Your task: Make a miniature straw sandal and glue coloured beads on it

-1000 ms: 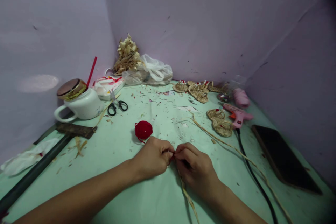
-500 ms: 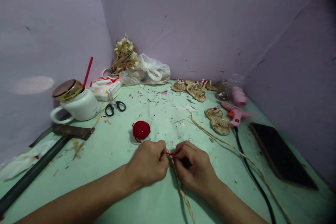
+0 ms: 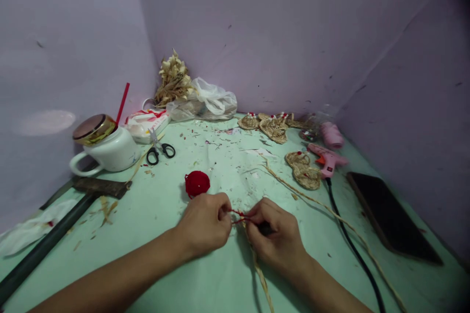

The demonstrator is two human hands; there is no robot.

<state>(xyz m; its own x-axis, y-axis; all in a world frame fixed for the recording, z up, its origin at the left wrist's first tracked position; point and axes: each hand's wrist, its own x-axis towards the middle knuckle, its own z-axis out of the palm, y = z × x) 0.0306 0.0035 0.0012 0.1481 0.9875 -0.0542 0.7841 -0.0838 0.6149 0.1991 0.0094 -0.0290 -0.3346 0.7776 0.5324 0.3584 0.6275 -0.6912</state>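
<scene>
Red yarn stretches across the short gap between my hands, forming a small loop around the end of a twisted straw-coloured cord. My left hand is closed, pinching the yarn at its fingertips. My right hand also pinches the yarn between thumb and forefinger, above the cord, which trails toward the near edge. Just beyond my left hand sits a ball of red yarn. Farther right, a pair of small woven sandal shapes with a red bead lies on the table.
Scissors, a white mug and a hammer lie left. A pink glue gun with a black cable and a dark phone are right. Woven pieces and a plastic bag line the back.
My hands have drawn slightly apart, the left moving a little left and the right a little right. More of the red yarn loop now shows between them.
</scene>
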